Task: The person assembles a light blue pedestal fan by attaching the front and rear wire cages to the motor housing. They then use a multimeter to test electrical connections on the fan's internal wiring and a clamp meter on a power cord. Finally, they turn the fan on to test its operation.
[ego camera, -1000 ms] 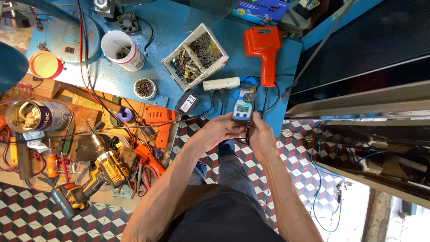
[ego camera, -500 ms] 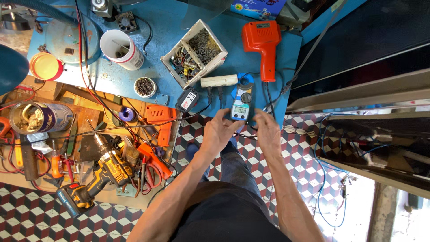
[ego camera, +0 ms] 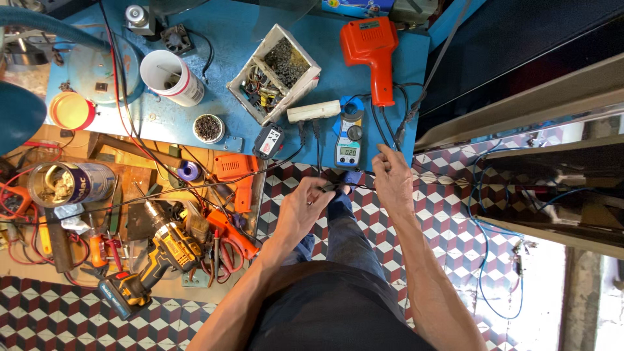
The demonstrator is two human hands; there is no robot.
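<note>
both hands below clamp meter (ego camera: 348, 140); left hand (ego camera: 304, 209) pinches black probe lead (ego camera: 335, 186), right hand (ego camera: 392, 174) nearer meter, fingers curled, grip unclear.

Bench edge crowded, floor side open

My hands (ego camera: 312, 208) (ego camera: 393, 179) have open room over the checkered floor (ego camera: 448, 240); ahead, the clamp meter (ego camera: 348, 140), orange heat gun (ego camera: 372, 52), black wires (ego camera: 383, 130) and white parts box (ego camera: 273, 71) block the bench.
</note>
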